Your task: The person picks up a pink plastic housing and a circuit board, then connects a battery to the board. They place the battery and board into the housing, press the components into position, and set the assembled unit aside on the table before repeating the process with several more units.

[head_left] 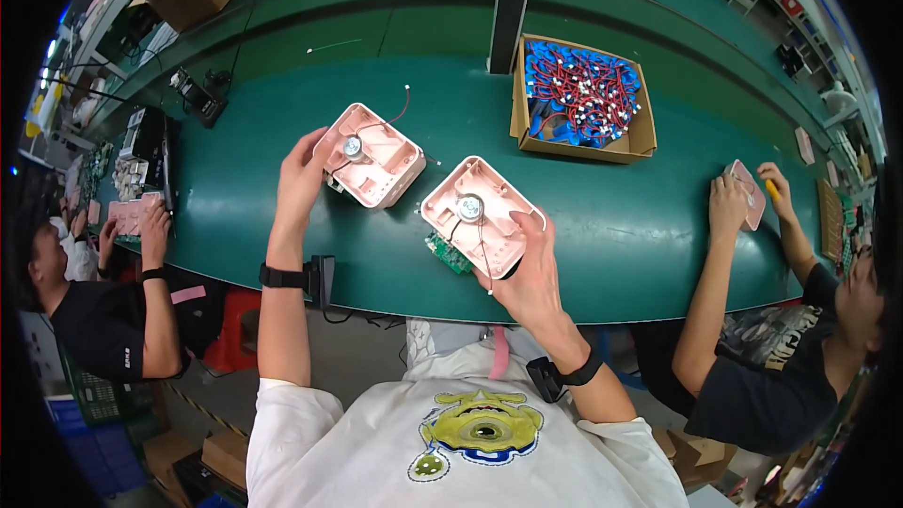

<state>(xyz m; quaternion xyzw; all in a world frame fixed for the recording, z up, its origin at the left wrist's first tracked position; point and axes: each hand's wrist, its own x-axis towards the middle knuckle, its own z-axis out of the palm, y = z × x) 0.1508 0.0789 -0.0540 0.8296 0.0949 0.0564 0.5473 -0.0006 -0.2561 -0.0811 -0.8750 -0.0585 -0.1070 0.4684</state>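
My left hand (304,162) grips the left edge of a pink plastic housing (381,169), its hollow side facing up. Inside that housing sits a round silver speaker, and a red wire with a white plug reaches past its far rim. In my right hand (530,273) is a second pink housing (503,216), tilted, fingers over its rim and the thumb side beneath. It too has a round silver speaker (469,208) and dark wires with a small plug hanging over the near edge. A green circuit board (448,253) shows under its left side.
Beyond my right hand, a cardboard box (583,150) holds many blue cylindrical parts with red wires, beside a metal post (513,9). A loose thin wire (334,46) lies on the green table (282,94). Co-workers handle pink parts at both sides.
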